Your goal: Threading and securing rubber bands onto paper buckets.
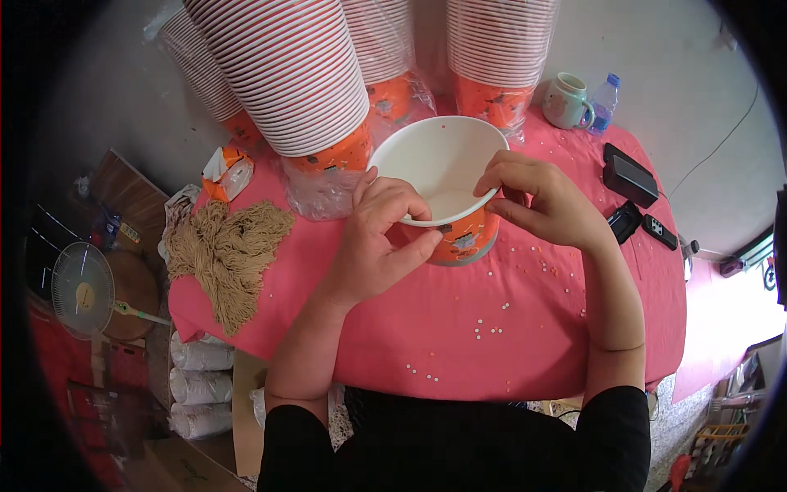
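A large paper bucket (434, 156), white inside and orange with printed figures outside, stands on the pink-covered table (393, 344) in front of me. My left hand (381, 225) grips its near-left rim, fingertips inside and thumb against the outer wall. At the near-right rim, my right hand (541, 197) pinches the wall between thumb and fingers. Anything small between the fingertips is hidden. A tan bundle of strings (229, 254) lies spread out to the left. Small round white bits (484, 330) are scattered on the cloth nearer to me.
Tall stacks of matching buckets (283, 74) in clear plastic line the back. An orange packet (227, 174) sits at the left. To the right are a mug (566, 102), a water bottle (604, 105) and a black box (630, 175). A fan (84, 289) stands beyond the table's left edge.
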